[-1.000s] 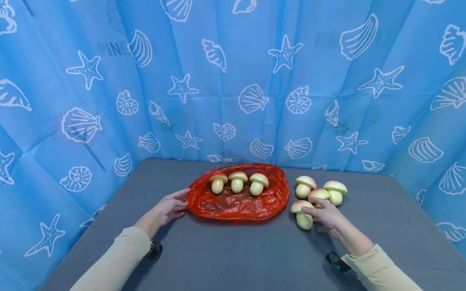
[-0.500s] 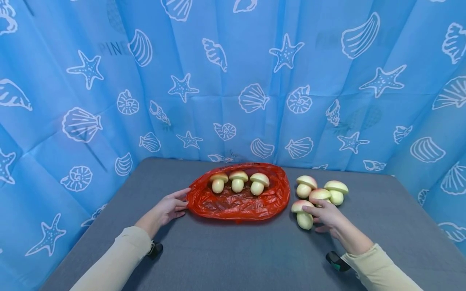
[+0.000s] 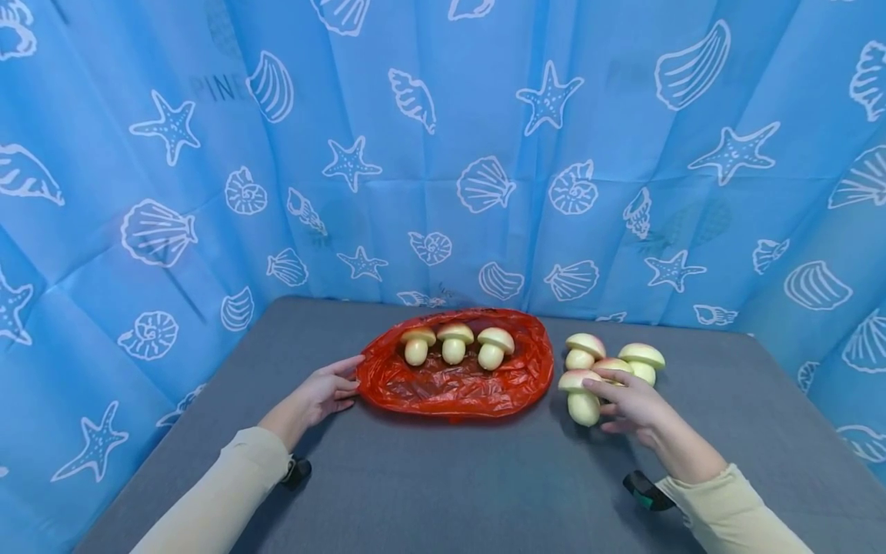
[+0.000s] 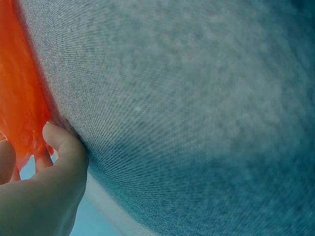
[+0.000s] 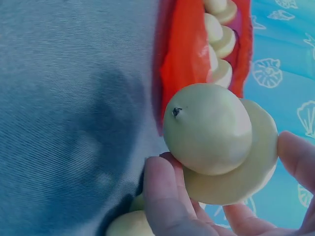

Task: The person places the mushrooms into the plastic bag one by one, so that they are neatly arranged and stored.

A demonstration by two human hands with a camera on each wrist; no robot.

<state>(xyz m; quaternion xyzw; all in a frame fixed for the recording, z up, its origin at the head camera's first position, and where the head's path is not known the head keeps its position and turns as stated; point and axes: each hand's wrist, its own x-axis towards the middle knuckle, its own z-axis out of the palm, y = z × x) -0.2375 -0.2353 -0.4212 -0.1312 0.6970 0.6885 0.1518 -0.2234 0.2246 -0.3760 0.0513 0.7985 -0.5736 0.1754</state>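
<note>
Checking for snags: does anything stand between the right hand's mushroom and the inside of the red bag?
Only the right-side rim of the red plastic bag. Otherwise, grey tabletop separates it from the mushroom in the right hand; three loose mushrooms sit farther back.

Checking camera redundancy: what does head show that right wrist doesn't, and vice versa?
Head only: the left hand at the left edge of the red bag, and both cream sleeves.

Right wrist only: the dark spot on the stem end of the held mushroom.

Both: the right hand gripping that mushroom, the red bag with three mushrooms in it, gray tabletop, blue shell-print curtain.
</note>
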